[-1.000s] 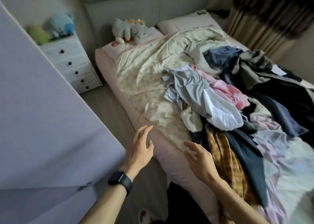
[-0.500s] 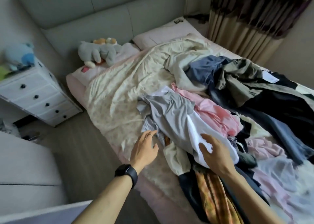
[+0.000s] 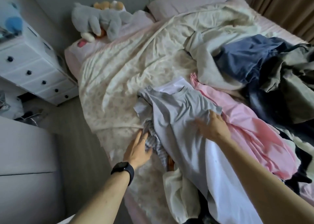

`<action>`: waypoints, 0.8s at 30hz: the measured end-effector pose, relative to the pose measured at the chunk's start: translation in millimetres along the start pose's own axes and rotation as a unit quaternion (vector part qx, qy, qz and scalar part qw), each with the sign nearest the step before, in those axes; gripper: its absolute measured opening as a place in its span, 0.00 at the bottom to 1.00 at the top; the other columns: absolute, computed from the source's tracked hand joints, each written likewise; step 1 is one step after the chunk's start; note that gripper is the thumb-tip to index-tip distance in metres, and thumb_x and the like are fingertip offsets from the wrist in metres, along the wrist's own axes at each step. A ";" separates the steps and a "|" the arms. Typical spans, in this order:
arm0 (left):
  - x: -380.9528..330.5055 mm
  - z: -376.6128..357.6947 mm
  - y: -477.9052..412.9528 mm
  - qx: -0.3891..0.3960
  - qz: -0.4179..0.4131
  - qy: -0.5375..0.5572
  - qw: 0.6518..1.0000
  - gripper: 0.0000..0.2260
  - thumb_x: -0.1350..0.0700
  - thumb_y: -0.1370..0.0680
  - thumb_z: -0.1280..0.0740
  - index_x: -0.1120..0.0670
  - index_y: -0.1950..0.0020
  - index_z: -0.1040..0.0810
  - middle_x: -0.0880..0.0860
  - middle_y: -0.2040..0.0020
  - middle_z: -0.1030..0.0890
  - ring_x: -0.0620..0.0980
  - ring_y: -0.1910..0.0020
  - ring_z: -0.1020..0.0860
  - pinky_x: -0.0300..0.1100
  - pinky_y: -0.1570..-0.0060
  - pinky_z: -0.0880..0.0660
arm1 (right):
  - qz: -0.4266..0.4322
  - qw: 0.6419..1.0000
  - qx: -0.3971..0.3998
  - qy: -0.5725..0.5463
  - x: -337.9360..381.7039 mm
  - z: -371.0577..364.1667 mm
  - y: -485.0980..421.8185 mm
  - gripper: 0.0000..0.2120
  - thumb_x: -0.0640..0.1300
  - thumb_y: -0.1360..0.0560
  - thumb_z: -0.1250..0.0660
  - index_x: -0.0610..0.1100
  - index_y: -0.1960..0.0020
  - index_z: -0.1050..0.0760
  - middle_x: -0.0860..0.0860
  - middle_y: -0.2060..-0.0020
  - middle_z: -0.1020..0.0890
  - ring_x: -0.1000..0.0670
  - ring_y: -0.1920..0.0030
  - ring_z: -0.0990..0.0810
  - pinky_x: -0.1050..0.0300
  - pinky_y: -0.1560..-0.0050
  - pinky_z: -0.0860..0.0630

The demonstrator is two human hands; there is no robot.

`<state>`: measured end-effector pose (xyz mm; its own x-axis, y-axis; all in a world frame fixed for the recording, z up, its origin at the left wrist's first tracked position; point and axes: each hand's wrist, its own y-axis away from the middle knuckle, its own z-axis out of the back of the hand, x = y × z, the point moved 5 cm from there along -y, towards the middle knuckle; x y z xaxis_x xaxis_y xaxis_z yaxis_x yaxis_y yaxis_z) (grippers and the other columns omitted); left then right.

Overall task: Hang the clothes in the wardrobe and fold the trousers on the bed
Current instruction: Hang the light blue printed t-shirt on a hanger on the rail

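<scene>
The grey T-shirt (image 3: 176,121) lies lengthwise, with its collar beyond the right hand (image 3: 213,128), which rests spread on it. The left hand (image 3: 138,149), fingers straight, touches a striped garment (image 3: 153,141) beside it.

You see a crumpled grey T-shirt (image 3: 175,111) topping the heap on the bed (image 3: 72,60), a pink garment (image 3: 251,130) just beside it and a blue garment (image 3: 246,57) farther back.

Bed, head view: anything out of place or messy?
Yes. The clothes pile sprawls unfolded and tangled over the right half of the bed; a grey shirt lies crumpled on top. Loose clutter sits on the floor beside the white drawers.
</scene>
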<state>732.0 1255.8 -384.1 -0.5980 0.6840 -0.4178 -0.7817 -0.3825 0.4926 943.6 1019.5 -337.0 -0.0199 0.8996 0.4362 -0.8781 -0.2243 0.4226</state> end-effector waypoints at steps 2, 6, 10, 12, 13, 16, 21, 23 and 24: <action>5.2 -9.6 -7.5 0.002 0.001 -0.012 1.000 0.33 0.45 0.18 0.37 0.46 0.17 0.48 0.44 0.18 0.58 0.50 0.20 0.45 0.45 0.30 0.32 | -0.012 1.000 -0.020 0.004 2.0 -10.7 -18.6 0.29 0.62 0.24 0.34 0.44 0.32 0.31 0.37 0.35 0.24 0.34 0.36 0.25 0.44 0.39 0.27; 9.3 -0.6 0.5 0.005 0.017 0.024 1.000 0.29 0.49 0.18 0.36 0.47 0.19 0.43 0.45 0.18 0.51 0.49 0.20 0.44 0.44 0.29 0.35 | 0.012 0.995 -0.088 -0.039 5.5 -14.9 -15.5 0.08 0.47 0.22 0.35 0.44 0.49 0.20 0.39 0.46 0.17 0.35 0.45 0.20 0.47 0.50 0.25; -22.1 52.3 24.5 -0.068 -0.013 0.063 0.996 0.25 0.50 0.18 0.36 0.47 0.21 0.37 0.46 0.25 0.36 0.47 0.27 0.35 0.39 0.34 0.35 | 0.074 0.977 -0.102 -0.173 18.0 0.6 25.0 0.05 0.43 0.23 0.31 0.44 0.49 0.19 0.43 0.52 0.17 0.38 0.52 0.20 0.47 0.51 0.24; -56.7 84.9 35.5 -0.084 -0.052 0.095 0.991 0.21 0.49 0.19 0.35 0.44 0.26 0.31 0.42 0.31 0.30 0.40 0.34 0.30 0.35 0.39 0.33 | 0.120 0.965 -0.110 -0.207 28.1 15.1 54.7 0.03 0.43 0.24 0.28 0.45 0.51 0.19 0.47 0.57 0.18 0.45 0.59 0.21 0.49 0.53 0.24; -76.5 101.2 41.6 -0.081 -0.059 0.125 0.987 0.18 0.47 0.20 0.33 0.42 0.30 0.27 0.40 0.35 0.26 0.36 0.40 0.26 0.31 0.44 0.31 | 0.144 0.960 -0.119 -0.207 34.4 23.8 74.4 0.02 0.44 0.24 0.27 0.47 0.52 0.19 0.50 0.59 0.19 0.49 0.62 0.23 0.52 0.55 0.24; -129.9 128.5 59.0 -0.016 -0.030 0.263 0.964 0.10 0.41 0.25 0.28 0.45 0.51 0.16 0.41 0.52 0.15 0.34 0.54 0.19 0.24 0.62 0.29 | 0.200 0.944 -0.147 -0.220 49.8 37.7 135.9 0.04 0.44 0.26 0.24 0.51 0.53 0.17 0.61 0.62 0.22 0.61 0.62 0.23 0.71 0.59 0.31; -165.5 126.6 124.5 0.108 -0.029 0.250 0.962 0.12 0.53 0.27 0.24 0.60 0.61 0.20 0.56 0.66 0.24 0.49 0.67 0.25 0.35 0.64 0.32 | 0.230 0.927 -0.132 -0.266 65.4 29.5 240.5 0.04 0.48 0.23 0.27 0.52 0.49 0.15 0.63 0.56 0.19 0.61 0.57 0.19 0.70 0.56 0.27; -159.6 124.7 157.2 0.083 -0.046 0.235 0.967 0.07 0.63 0.25 0.28 0.60 0.62 0.24 0.57 0.67 0.30 0.46 0.68 0.30 0.38 0.64 0.34 | 0.241 0.931 -0.090 -0.258 66.5 19.6 280.1 0.07 0.48 0.22 0.28 0.54 0.45 0.15 0.63 0.50 0.18 0.60 0.51 0.18 0.69 0.52 0.25; -154.0 124.1 177.4 0.062 -0.060 0.222 0.971 0.08 0.63 0.25 0.29 0.59 0.63 0.24 0.55 0.69 0.29 0.41 0.72 0.31 0.34 0.67 0.34 | 0.255 0.932 -0.069 -0.249 64.7 16.6 301.2 0.08 0.48 0.22 0.28 0.56 0.43 0.16 0.65 0.47 0.18 0.61 0.49 0.18 0.71 0.50 0.26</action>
<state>707.4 1159.6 -137.7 -0.5435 0.3728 -0.7521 -0.8392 -0.2209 0.4969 685.7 1003.9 -168.3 -0.2584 0.3964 0.8809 -0.8689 -0.4939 -0.0326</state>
